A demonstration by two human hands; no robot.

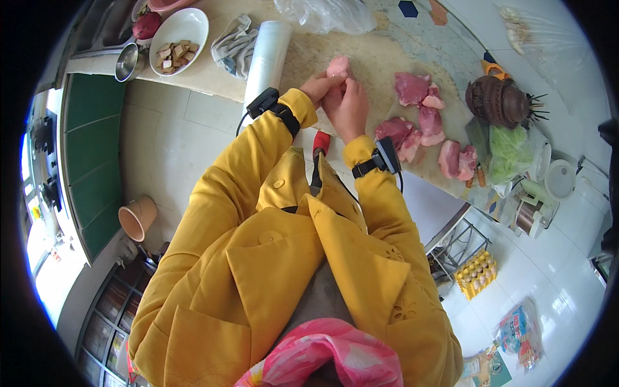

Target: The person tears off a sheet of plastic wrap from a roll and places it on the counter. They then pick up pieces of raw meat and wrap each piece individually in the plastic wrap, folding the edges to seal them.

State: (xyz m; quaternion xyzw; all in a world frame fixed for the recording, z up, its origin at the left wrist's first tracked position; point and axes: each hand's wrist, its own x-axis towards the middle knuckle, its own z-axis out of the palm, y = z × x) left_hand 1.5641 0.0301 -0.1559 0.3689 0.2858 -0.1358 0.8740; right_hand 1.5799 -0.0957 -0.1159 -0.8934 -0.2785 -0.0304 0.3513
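Note:
Both my hands meet over the near edge of the stone counter. My left hand [320, 87] and my right hand [352, 109] hold one piece of pink raw meat [338, 66] between them, its top standing out above the fingers. To the right, several chunks of raw meat lie on the counter: a dark red chunk [411, 88], another beside it [431, 126], a pair nearer me [394, 131], and a pair farther right [449, 158]. Left of my hands lies a roll of clear plastic film or bags [267, 60]. The underside of the held meat is hidden.
At the left stand a white bowl [198, 30] of cut brown pieces, a metal bowl [128, 63] and a grey cloth [234, 46]. A plastic bag [326, 14] lies at the far side. On the right are a cleaver blade [478, 138], a brown pot [498, 101] and bagged greens [510, 150].

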